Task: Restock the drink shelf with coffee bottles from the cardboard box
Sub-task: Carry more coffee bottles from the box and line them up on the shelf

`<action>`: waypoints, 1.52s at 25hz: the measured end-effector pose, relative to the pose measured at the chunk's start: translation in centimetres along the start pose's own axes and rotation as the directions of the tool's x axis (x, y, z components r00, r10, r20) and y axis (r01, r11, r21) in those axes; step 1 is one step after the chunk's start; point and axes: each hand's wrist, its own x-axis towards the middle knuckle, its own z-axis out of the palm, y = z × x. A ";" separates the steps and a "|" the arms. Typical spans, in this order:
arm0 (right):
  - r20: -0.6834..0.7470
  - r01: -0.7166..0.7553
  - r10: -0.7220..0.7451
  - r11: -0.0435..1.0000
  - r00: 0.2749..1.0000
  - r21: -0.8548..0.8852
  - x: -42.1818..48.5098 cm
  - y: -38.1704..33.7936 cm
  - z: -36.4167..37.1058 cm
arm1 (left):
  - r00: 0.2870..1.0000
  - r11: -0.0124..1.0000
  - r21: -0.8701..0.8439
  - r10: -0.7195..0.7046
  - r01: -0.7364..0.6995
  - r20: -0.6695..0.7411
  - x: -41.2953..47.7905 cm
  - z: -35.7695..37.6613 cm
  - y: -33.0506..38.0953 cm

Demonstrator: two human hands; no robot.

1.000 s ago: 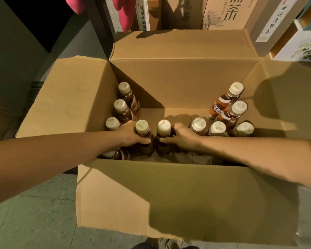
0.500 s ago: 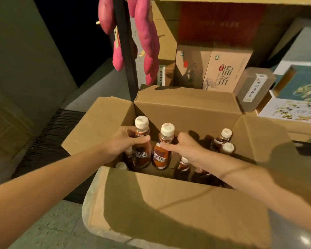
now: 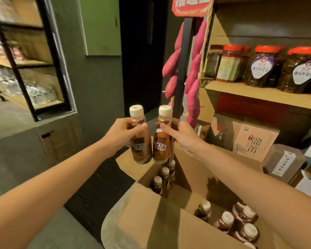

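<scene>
Left hand and right hand each grip a coffee bottle, now raised clear of the cardboard box; shelving judged next.

- On the left bottle, centre of frame: "SCAFE" in white capitals; smaller print beneath is unreadable.
- On the right bottle, just beside it: "CAFE" in the same lettering.
- On the carton, right of centre: large green "凉茶".
- On the jars, upper right: labels with Chinese characters, too blurred to read.
- On the red sign, top centre: blurred characters.
</scene>
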 end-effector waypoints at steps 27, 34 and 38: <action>0.673 0.259 -0.340 0.940 0.656 0.223 26.0 -21.7 73.9 | 0.720 0.958 0.084 -0.146 0.273 -0.678 -11.4 -70.1 -17.4; 0.726 0.242 -0.381 0.925 0.572 0.294 38.9 -24.2 92.6 | 0.606 0.935 0.082 -0.155 0.344 -0.780 -6.3 -88.1 -25.6; 0.740 0.284 -0.411 0.910 0.533 0.301 48.3 -27.1 102.7 | 0.544 0.918 0.096 -0.142 0.386 -0.827 -1.4 -99.1 -29.5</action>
